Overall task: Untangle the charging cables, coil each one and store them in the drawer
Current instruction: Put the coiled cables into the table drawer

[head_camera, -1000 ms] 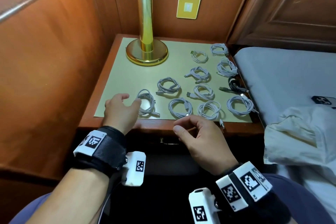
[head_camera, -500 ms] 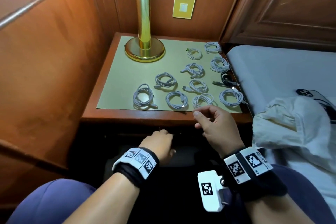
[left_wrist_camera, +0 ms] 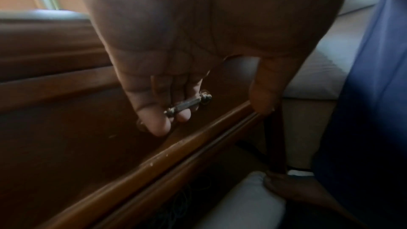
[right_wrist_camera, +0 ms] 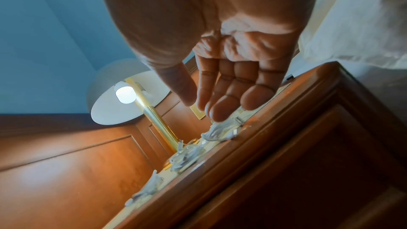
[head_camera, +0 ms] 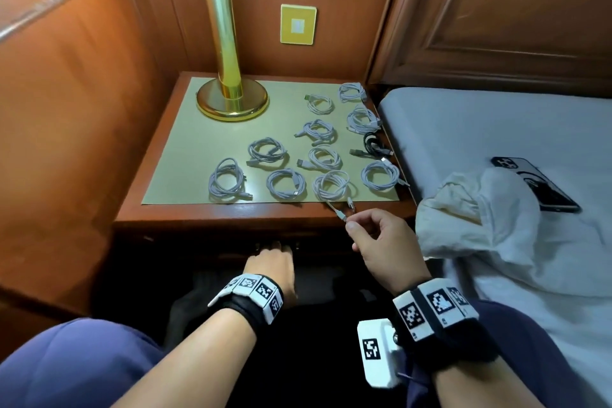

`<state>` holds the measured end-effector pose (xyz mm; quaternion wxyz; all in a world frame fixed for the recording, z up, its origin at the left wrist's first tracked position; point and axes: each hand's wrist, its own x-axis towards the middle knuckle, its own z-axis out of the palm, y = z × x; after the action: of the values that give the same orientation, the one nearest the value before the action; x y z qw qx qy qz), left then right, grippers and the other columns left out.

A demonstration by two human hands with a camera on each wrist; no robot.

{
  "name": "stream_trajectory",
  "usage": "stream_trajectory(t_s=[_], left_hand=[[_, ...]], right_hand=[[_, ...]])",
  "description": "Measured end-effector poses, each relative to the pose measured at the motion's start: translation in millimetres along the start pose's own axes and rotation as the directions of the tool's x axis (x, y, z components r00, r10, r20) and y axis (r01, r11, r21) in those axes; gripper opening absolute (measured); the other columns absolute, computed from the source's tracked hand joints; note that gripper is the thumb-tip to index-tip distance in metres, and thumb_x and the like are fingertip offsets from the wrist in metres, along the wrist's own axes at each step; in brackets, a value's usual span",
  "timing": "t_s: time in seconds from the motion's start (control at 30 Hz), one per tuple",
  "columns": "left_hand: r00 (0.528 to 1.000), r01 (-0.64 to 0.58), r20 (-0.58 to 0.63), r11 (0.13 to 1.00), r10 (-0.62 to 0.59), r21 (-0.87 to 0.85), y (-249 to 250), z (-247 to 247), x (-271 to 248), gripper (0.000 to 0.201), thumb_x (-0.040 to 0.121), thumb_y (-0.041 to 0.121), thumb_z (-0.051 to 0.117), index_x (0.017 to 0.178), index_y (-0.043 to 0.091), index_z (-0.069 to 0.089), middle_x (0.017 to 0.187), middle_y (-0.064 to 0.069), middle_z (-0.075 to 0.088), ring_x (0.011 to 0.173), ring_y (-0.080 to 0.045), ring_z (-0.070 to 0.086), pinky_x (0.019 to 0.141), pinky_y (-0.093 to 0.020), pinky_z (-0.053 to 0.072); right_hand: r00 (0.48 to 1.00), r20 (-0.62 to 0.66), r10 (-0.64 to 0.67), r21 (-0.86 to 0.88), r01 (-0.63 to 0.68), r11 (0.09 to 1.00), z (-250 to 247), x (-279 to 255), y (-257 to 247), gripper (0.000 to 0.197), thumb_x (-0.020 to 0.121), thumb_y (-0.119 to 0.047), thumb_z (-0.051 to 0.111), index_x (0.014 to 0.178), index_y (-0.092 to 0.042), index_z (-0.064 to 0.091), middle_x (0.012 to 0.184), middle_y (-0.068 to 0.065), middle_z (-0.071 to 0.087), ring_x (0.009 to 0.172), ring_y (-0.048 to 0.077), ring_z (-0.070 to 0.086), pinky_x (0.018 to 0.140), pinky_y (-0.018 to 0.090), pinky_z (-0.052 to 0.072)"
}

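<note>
Several coiled white cables lie on the nightstand top (head_camera: 185,149), with one black cable (head_camera: 372,144) at its right edge. Below the front edge, my left hand (head_camera: 271,262) reaches the dark drawer front (left_wrist_camera: 77,128). Its fingers (left_wrist_camera: 154,124) curl round the metal drawer handle (left_wrist_camera: 189,104), and the thumb rests on the drawer's lower moulding. My right hand (head_camera: 374,238) hovers at the table's front right, fingers loosely curled and holding nothing. Its thumb tip is just short of the loose connector (head_camera: 341,216) of the nearest coil (head_camera: 332,187), which the right wrist view shows beneath the fingertips (right_wrist_camera: 216,132).
A brass lamp (head_camera: 231,103) stands at the back left of the nightstand. Wooden panelling closes in the left side and back. To the right is a bed (head_camera: 496,129) with a crumpled white cloth (head_camera: 480,219) and a phone (head_camera: 536,185). My knees are below the drawer.
My left hand left the front-left coil on the table top and dropped to the drawer handle. My right hand rose toward the front-right coil's loose end.
</note>
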<state>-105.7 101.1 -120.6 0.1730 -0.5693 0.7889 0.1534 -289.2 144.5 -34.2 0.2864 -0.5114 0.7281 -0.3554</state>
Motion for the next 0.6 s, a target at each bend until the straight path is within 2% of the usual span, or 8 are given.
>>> stream_trajectory(t_s=[0.13,0.23,0.33,0.4,0.43,0.47,0.53,0.6], left_hand=[[0.993,-0.063,0.109,0.996,0.056,0.061,14,14,-26,0.063,0.084,0.043,0.071,0.134,0.011,0.047,0.133,-0.009,0.052,0.125,-0.029,0.05,0.098,-0.041,0.047],[0.985,-0.048,0.164,0.999,0.048,-0.006,17,13,-46,0.057,0.089,0.045,0.065,0.134,0.013,0.052,0.135,-0.009,0.054,0.125,-0.03,0.054,0.101,-0.041,0.047],[0.995,-0.096,0.017,0.991,0.098,-0.099,11,-7,-57,0.039,0.094,0.048,0.053,0.117,0.018,0.065,0.118,-0.006,0.066,0.109,-0.029,0.064,0.089,-0.035,0.053],[0.981,-0.115,-0.176,0.98,0.086,-0.164,-1,-21,-61,0.034,0.097,0.048,0.048,0.108,0.021,0.065,0.109,-0.002,0.063,0.102,-0.026,0.063,0.081,-0.032,0.051],[0.97,-0.111,-0.232,0.976,0.065,-0.19,-9,-27,-61,0.032,0.097,0.048,0.048,0.11,0.024,0.063,0.112,0.0,0.059,0.104,-0.025,0.061,0.084,-0.033,0.05],[0.972,-0.088,-0.23,0.977,0.041,-0.196,-19,-29,-60,0.033,0.096,0.049,0.049,0.116,0.025,0.061,0.117,0.002,0.057,0.108,-0.024,0.06,0.09,-0.036,0.05],[0.995,0.013,-0.1,0.989,-0.029,-0.15,-40,-24,-58,0.044,0.096,0.054,0.049,0.127,0.024,0.056,0.13,0.0,0.056,0.119,-0.025,0.056,0.099,-0.04,0.048],[0.996,0.085,-0.033,0.994,-0.087,-0.065,-56,-13,-58,0.053,0.094,0.062,0.048,0.131,0.025,0.052,0.135,-0.001,0.055,0.124,-0.025,0.053,0.102,-0.04,0.045]], right_hand=[[0.984,0.168,0.067,-0.2,-0.033,0.979,1,1,13,0.012,0.089,-0.038,0.067,0.1,-0.032,0.067,0.099,-0.013,0.066,0.093,0.005,0.062,0.088,0.03,0.05],[0.956,0.271,0.112,-0.278,-0.034,0.96,6,4,18,0.038,0.087,-0.049,0.064,0.122,-0.034,0.059,0.125,-0.004,0.055,0.113,0.012,0.056,0.103,0.041,0.047],[0.874,0.434,0.218,-0.433,-0.01,0.901,14,8,19,0.059,0.09,-0.056,0.058,0.143,-0.033,0.046,0.145,-0.001,0.043,0.133,0.022,0.045,0.113,0.042,0.035],[0.806,0.518,0.287,-0.528,0.037,0.849,28,5,18,0.065,0.09,-0.058,0.057,0.147,-0.028,0.045,0.149,0.002,0.043,0.137,0.025,0.042,0.114,0.039,0.034],[0.791,0.532,0.3,-0.566,0.069,0.822,35,3,17,0.066,0.089,-0.058,0.057,0.146,-0.027,0.046,0.149,0.004,0.043,0.138,0.028,0.04,0.114,0.039,0.034],[0.795,0.529,0.298,-0.592,0.094,0.801,41,1,18,0.067,0.088,-0.059,0.057,0.146,-0.027,0.047,0.148,0.005,0.043,0.138,0.029,0.038,0.114,0.041,0.035],[0.817,0.503,0.28,-0.608,0.104,0.787,47,-3,17,0.066,0.087,-0.058,0.057,0.145,-0.027,0.048,0.145,0.005,0.043,0.137,0.03,0.037,0.114,0.044,0.035],[0.839,0.477,0.261,-0.611,0.103,0.785,48,-4,14,0.064,0.088,-0.056,0.057,0.143,-0.026,0.049,0.143,0.004,0.045,0.136,0.028,0.039,0.113,0.044,0.036]])
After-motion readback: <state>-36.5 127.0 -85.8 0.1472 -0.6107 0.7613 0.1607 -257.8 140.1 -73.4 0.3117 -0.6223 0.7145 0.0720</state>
